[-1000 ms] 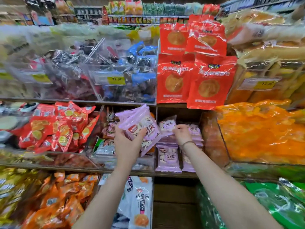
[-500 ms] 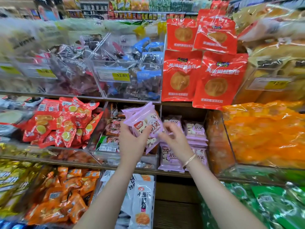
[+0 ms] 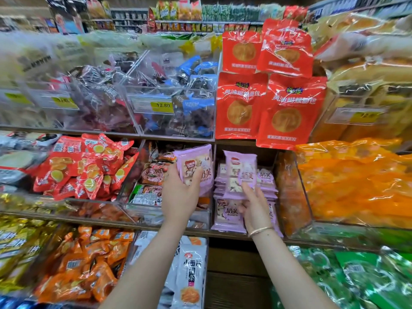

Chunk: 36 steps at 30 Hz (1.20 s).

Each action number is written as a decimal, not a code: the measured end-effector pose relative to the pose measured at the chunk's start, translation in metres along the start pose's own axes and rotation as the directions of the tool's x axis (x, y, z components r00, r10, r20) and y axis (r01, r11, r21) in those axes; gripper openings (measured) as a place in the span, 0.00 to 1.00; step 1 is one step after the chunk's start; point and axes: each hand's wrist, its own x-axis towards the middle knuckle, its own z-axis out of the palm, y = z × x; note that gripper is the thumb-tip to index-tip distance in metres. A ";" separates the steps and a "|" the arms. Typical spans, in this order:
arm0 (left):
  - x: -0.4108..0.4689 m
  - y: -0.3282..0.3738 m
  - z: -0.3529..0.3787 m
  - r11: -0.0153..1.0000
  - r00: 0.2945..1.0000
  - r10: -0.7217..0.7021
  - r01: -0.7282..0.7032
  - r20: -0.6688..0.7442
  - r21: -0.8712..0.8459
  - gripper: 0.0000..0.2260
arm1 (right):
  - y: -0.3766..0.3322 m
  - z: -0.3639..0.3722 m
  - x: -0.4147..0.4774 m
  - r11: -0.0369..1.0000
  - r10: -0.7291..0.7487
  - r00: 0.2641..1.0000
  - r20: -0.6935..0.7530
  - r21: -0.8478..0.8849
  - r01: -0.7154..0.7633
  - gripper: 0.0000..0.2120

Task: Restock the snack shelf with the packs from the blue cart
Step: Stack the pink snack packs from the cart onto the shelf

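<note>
Centre of frame: stack of purple packs (image 3: 199, 167) gripped in curled fingers of left hand (image 3: 178, 198). Just right of it: single purple pack (image 3: 239, 172) pinched upright by right hand (image 3: 254, 209), above shelved purple packs (image 3: 227, 216).

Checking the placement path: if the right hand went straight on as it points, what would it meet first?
Probably the stacked purple packs just behind the held pack in the right hand; depth is unclear.

Pulled 1 purple pack (image 3: 239, 172) out of the bundle (image 3: 197, 166) in the left hand (image 3: 178, 197). Now pinched by the right hand (image 3: 255, 208), carried to the right, upright over the shelf stack (image 3: 227, 217) of same packs.
</note>
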 end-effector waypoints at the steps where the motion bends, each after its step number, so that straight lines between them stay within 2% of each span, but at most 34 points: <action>1: -0.001 0.000 0.001 1.000 1.000 0.006 -0.006 -0.012 0.018 0.22 | 0.000 -0.008 0.003 1.000 0.012 0.997 -0.076 -0.014 -0.013 0.21; 4: -0.004 0.004 0.002 0.999 0.999 -0.002 0.004 -0.033 0.048 0.20 | -0.012 -0.023 0.016 0.997 0.023 0.958 -0.287 -0.069 -0.045 0.18; 7: -0.005 0.006 0.002 0.998 1.000 -0.006 0.008 -0.027 0.070 0.18 | -0.025 -0.027 0.033 0.994 0.101 0.901 -0.421 0.011 -0.106 0.16; 11: -0.003 0.003 0.003 0.995 1.000 -0.012 0.014 -0.020 0.101 0.18 | -0.023 -0.031 0.046 0.981 0.119 0.898 -0.424 0.190 -0.041 0.18; 12: -0.003 0.003 0.004 0.994 1.000 -0.010 0.012 -0.020 0.106 0.18 | -0.018 -0.035 0.048 0.986 0.084 0.903 -0.422 0.168 -0.013 0.17; 14: -0.003 0.003 0.004 0.994 1.000 -0.007 0.009 -0.020 0.107 0.19 | -0.011 -0.041 0.047 1.000 0.014 0.893 -0.449 0.020 -0.005 0.05; 16: -0.004 0.002 0.004 0.994 1.000 0.000 0.003 -0.023 0.107 0.19 | -0.004 -0.045 0.045 0.998 -0.009 0.901 -0.434 -0.057 -0.018 0.03; 18: -0.004 0.002 0.005 0.993 1.000 0.006 -0.003 -0.027 0.114 0.17 | 0.004 -0.049 0.037 0.982 -0.128 0.899 -0.419 -0.178 0.057 0.17; 20: -0.004 0.002 0.005 0.993 1.000 0.006 -0.002 -0.030 0.120 0.17 | 0.004 -0.038 0.024 0.954 -0.198 0.889 -0.413 -0.289 0.079 0.26; 22: -0.004 0.002 0.005 0.993 0.999 0.010 -0.005 -0.034 0.122 0.18 | -0.001 -0.020 0.012 0.893 -0.325 0.901 -0.287 -0.407 0.193 0.26; 24: -0.004 0.003 0.004 0.993 0.999 0.017 -0.013 -0.034 0.119 0.20 | -0.013 0.009 -0.003 0.768 -0.445 0.895 -0.032 -0.526 0.364 0.21; 27: -0.006 0.004 0.002 0.995 0.999 0.024 -0.021 -0.034 0.102 0.20 | -0.027 0.051 -0.013 0.534 -0.463 0.818 0.343 -0.628 0.566 0.21; 29: -0.007 0.005 0.001 0.998 0.999 0.023 -0.020 -0.048 0.063 0.21 | -0.031 0.070 -0.010 0.437 -0.417 0.782 0.463 -0.653 0.619 0.22; 31: -0.008 0.005 -0.001 1.000 0.998 0.030 -0.031 -0.060 -0.005 0.22 | -0.032 0.078 -0.004 0.510 -0.327 0.810 0.486 -0.631 0.584 0.19; 33: -0.009 0.006 -0.002 0.998 0.997 0.047 -0.049 -0.056 -0.028 0.23 | -0.031 0.077 -0.002 0.665 -0.259 0.841 0.475 -0.544 0.512 0.15; 36: -0.010 0.005 -0.001 0.997 0.997 0.071 -0.071 -0.030 -0.008 0.21 | -0.023 0.068 -0.004 0.850 -0.274 0.878 0.393 -0.327 0.412 0.10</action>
